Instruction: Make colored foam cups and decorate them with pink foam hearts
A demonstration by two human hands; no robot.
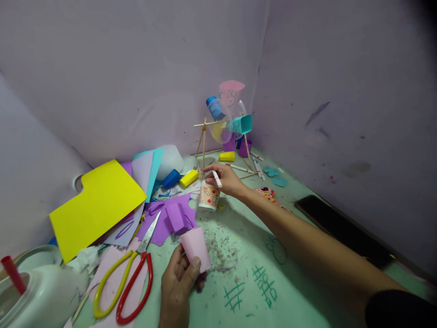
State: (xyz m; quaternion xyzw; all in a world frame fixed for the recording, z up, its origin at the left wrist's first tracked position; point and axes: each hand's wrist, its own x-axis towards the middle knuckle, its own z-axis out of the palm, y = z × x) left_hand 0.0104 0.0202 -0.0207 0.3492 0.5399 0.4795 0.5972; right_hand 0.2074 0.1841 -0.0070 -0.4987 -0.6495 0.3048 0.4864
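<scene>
My left hand [179, 282] is closed around a small pale pink paper cup [195, 248], thumb on its near side and the wide mouth tilted up and away. My right hand [225, 177] holds a white marker [217, 178] between its fingers. Its fingertips reach over the top of a patterned paper cup [209, 197] standing on the table; whether they touch it I cannot tell. Behind the right hand stands a wooden stick frame [204, 141] carrying a clear wheel with blue, pink and teal cups [241, 124]. Scissors [145, 239] with yellow and red handles lie left of my left hand.
Yellow paper [99, 205] and purple scraps [155, 228] cover the left side. A white container [44, 291] stands at the lower left. A dark phone-like slab [337, 228] lies along the right wall. Several markers [257, 168] rest by the frame. Green drawings mark the tabletop [246, 241].
</scene>
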